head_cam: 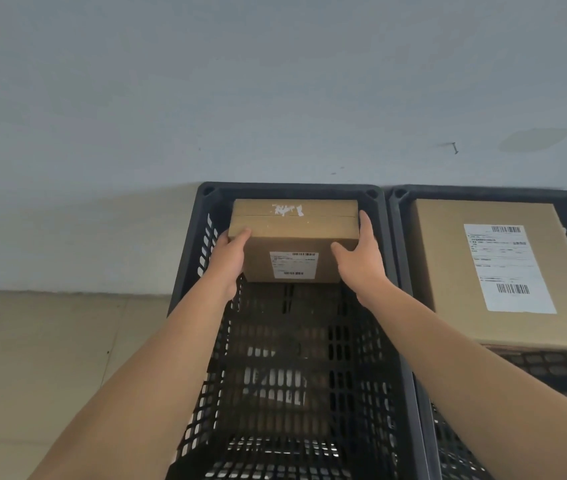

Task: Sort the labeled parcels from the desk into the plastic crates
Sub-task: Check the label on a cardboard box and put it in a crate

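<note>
Both-handed, the person holds a small box [292,244] at the far end of the left crate [384,271], inside its rim. That box is brown cardboard, with a white label on the face nearest the camera and a torn white scrap of sticker on its top. Left hand [228,259] clasps the box's left side, thumb lying over the top front edge. Right hand [360,256] presses against the right side, fingers straight and reaching up along the box's far corner, thumb laid on the labelled face. So the grip is a clamp between two hands, each about as wide as the box's side.

Whether the box rests on the crate's floor or hangs just above it I cannot tell, since its underside is hidden in shadow.

Through the black lattice wall of the left crate, pale shapes show lower down, possibly another parcel, though the mesh blurs them.

Just beside it, touching rim to rim, stands the right crate [400,258], also black. A big box [448,271] lies flat in it, its large white shipping label with barcodes facing up.

Behind both crates is a grey wall [240,81], with a beige floor [50,341] at the left.
</note>
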Available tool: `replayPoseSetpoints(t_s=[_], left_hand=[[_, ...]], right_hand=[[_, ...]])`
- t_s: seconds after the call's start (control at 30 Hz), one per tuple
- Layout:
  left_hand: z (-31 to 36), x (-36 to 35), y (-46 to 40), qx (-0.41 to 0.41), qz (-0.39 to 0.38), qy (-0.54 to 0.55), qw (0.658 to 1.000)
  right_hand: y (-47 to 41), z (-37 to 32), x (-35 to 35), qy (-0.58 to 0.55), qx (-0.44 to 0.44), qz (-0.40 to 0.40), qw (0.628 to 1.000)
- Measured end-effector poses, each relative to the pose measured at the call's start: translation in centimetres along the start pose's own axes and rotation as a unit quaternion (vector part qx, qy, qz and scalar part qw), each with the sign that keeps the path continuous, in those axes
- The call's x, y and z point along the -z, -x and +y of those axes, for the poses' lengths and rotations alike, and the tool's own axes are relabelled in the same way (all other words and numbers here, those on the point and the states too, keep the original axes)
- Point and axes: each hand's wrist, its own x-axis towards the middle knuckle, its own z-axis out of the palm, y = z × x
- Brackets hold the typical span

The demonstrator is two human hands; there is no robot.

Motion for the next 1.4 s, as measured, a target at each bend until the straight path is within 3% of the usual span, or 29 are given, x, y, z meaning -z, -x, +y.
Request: replayPoseSetpoints(t_s=[0.43, 0.67, 0.8, 0.9, 1.2, 1.4], left_hand=[[-0.5, 0.5, 0.9, 0.026, 0.020, 0.053, 0.998], [-0.8, 0.8, 8.4, 0.057, -0.001, 0.101, 0.993], [-1.0, 1.4, 14.2, 0.050, -0.024, 0.052, 0.997], [-0.9, 1.7, 17.6, 0.017, -0.048, 0.006, 0.999], [-0.9, -1.8, 25.3, -0.059, -0.213, -0.084, 0.972], [-3.2, -9.0, 31.3, -0.073, -0.332, -0.146, 0.929]], right_hand=[[3.4, 1.2, -1.1, -0.031, -0.015, -0.019, 0.999], [8.4, 0.5, 0.3, -0.103, -0.063, -0.036, 0.992], [12.5, 0.4, 2.4, -0.138, -0.070, -0.032, 0.987], [15.3, 0.9, 4.3, -0.159, -0.069, -0.006, 0.985], [25.5, 4.7, 10.5, -0.195, -0.094, 0.116, 0.969], [31.6, 9.4, 17.8, -0.273, -0.127, 0.280, 0.912]])
